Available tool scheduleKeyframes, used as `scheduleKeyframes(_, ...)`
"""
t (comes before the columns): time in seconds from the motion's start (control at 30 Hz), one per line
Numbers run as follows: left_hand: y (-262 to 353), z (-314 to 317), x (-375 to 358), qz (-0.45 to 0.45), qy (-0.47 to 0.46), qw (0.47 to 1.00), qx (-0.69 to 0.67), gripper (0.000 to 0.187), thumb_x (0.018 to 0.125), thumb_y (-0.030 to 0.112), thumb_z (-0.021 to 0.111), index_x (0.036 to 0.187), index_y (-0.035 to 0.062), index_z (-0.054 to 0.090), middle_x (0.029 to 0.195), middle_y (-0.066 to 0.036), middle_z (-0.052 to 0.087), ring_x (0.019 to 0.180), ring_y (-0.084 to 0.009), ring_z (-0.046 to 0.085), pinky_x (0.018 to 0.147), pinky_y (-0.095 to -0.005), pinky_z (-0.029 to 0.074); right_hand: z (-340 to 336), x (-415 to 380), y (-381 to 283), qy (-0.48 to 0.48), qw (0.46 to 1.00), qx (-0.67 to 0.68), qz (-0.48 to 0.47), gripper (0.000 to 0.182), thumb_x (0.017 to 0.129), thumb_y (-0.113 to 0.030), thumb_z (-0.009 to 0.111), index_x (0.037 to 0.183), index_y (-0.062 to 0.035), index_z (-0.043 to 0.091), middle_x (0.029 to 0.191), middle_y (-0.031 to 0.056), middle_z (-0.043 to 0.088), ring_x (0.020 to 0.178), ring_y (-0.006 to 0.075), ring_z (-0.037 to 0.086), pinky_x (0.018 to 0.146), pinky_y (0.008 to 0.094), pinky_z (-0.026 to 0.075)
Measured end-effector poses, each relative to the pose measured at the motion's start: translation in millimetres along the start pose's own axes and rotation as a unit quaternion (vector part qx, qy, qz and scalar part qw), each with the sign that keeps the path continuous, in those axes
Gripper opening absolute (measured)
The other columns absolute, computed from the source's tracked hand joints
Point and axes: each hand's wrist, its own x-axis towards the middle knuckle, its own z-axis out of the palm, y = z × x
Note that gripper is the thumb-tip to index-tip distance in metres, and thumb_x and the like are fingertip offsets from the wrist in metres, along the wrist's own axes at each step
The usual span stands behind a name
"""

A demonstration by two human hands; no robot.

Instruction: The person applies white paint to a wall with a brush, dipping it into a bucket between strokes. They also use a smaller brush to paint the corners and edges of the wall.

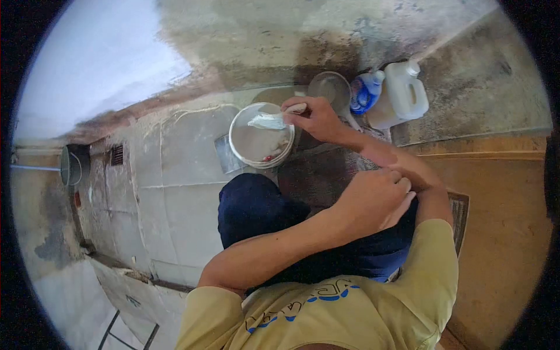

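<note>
My right hand (pixel 318 118) reaches forward over a white bucket (pixel 236 131) and pinches a crumpled white cloth or bag (pixel 268 121) above its rim. The bucket holds murky greyish water with something reddish near its near edge. My left hand (pixel 376 198) crosses my body and rests with curled fingers on my right forearm near the elbow, holding no object. Below the arms are my dark blue shorts (pixel 254 207) and yellow shirt (pixel 326 315).
Behind the bucket stand a round metal bowl (pixel 329 87), a blue-and-white bottle (pixel 366 92) and a white plastic jug (pixel 402 93) against a stained wall. A metal pot (pixel 73 165) and a floor drain grate (pixel 116 154) are far left. A dark mat (pixel 318 175) lies underfoot.
</note>
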Motion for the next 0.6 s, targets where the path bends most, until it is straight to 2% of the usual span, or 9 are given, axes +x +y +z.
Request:
scheduleKeyframes(0.13,-12,7,13,-0.014,0.037,0.999,-0.006,0.014,0.085,0.017,0.062,0.083,0.0035,0.063,0.078,-0.015,0.063,0.070,-0.0364,0.062,0.063,-0.0444,0.050,23,14,14,-0.037,0.996,-0.008,-0.080,0.024,0.081,-0.020,0.070,0.099,-0.0040,0.069,0.085,0.0164,0.069,0.071,0.0251,0.066,0.069,0.0352,0.051)
scheduleKeyframes(0.2,-24,15,23,0.030,0.131,0.991,-0.011,0.014,0.084,0.017,0.062,0.080,0.0034,0.063,0.076,-0.017,0.063,0.069,-0.0372,0.062,0.062,-0.0452,0.049,34,28,14,-0.128,0.982,-0.111,-0.080,0.021,0.084,-0.014,0.066,0.101,-0.0034,0.069,0.092,0.0158,0.070,0.078,0.0266,0.067,0.073,0.0346,0.052)
scheduleKeyframes(0.23,-27,18,27,0.027,0.139,0.990,0.002,0.014,0.084,0.017,0.062,0.080,0.0034,0.063,0.076,-0.017,0.063,0.069,-0.0372,0.062,0.062,-0.0452,0.049,42,34,22,-0.136,0.980,-0.108,-0.093,0.021,0.084,-0.014,0.066,0.101,-0.0034,0.069,0.092,0.0158,0.070,0.078,0.0266,0.067,0.073,0.0346,0.052)
scheduleKeyframes(0.3,-32,22,34,-0.057,0.116,0.991,-0.039,0.016,0.083,0.017,0.062,0.075,0.0031,0.063,0.072,-0.018,0.062,0.067,-0.0380,0.061,0.060,-0.0456,0.048,62,48,39,-0.163,0.956,-0.182,-0.161,0.020,0.083,-0.013,0.062,0.100,-0.0038,0.069,0.093,0.0175,0.069,0.079,0.0352,0.064,0.075,0.0385,0.052)
scheduleKeyframes(0.4,-38,29,44,-0.095,0.162,0.978,-0.089,0.020,0.083,0.020,0.063,0.074,0.0020,0.063,0.070,-0.020,0.062,0.066,-0.0382,0.061,0.060,-0.0454,0.048,83,62,55,-0.222,0.928,-0.239,-0.182,0.020,0.083,-0.012,0.059,0.099,-0.0071,0.070,0.092,0.0174,0.068,0.082,0.0363,0.064,0.076,0.0419,0.051)
scheduleKeyframes(0.47,-36,26,47,-0.101,0.161,0.979,-0.070,0.023,0.084,0.022,0.062,0.075,0.0014,0.063,0.070,-0.020,0.062,0.066,-0.0378,0.062,0.060,-0.0455,0.048,100,71,66,-0.291,0.923,-0.239,-0.081,0.021,0.082,-0.010,0.058,0.099,-0.0110,0.071,0.089,0.0179,0.067,0.085,0.0353,0.064,0.075,0.0427,0.051)
scheduleKeyframes(0.5,-33,25,48,-0.119,0.150,0.978,-0.085,0.024,0.085,0.023,0.062,0.075,0.0015,0.063,0.071,-0.020,0.062,0.066,-0.0374,0.062,0.060,-0.0455,0.048,105,73,63,-0.289,0.919,-0.256,-0.081,0.021,0.081,-0.010,0.059,0.097,-0.0121,0.072,0.088,0.0184,0.067,0.084,0.0349,0.065,0.076,0.0433,0.051)
scheduleKeyframes(0.53,-32,23,49,-0.132,0.138,0.977,-0.098,0.024,0.086,0.023,0.061,0.075,0.0016,0.063,0.071,-0.020,0.062,0.066,-0.0371,0.062,0.060,-0.0455,0.048,108,73,61,-0.284,0.915,-0.275,-0.083,0.021,0.079,-0.010,0.060,0.095,-0.0132,0.072,0.088,0.0188,0.067,0.084,0.0346,0.065,0.076,0.0439,0.051)
scheduleKeyframes(0.6,-30,23,50,-0.135,0.136,0.976,-0.103,0.024,0.087,0.024,0.060,0.079,0.0019,0.066,0.074,-0.020,0.064,0.068,-0.0361,0.063,0.061,-0.0437,0.048,113,74,66,-0.298,0.872,-0.350,-0.167,0.016,0.075,-0.011,0.062,0.088,-0.0104,0.072,0.085,0.0192,0.067,0.080,0.0341,0.066,0.075,0.0423,0.052)
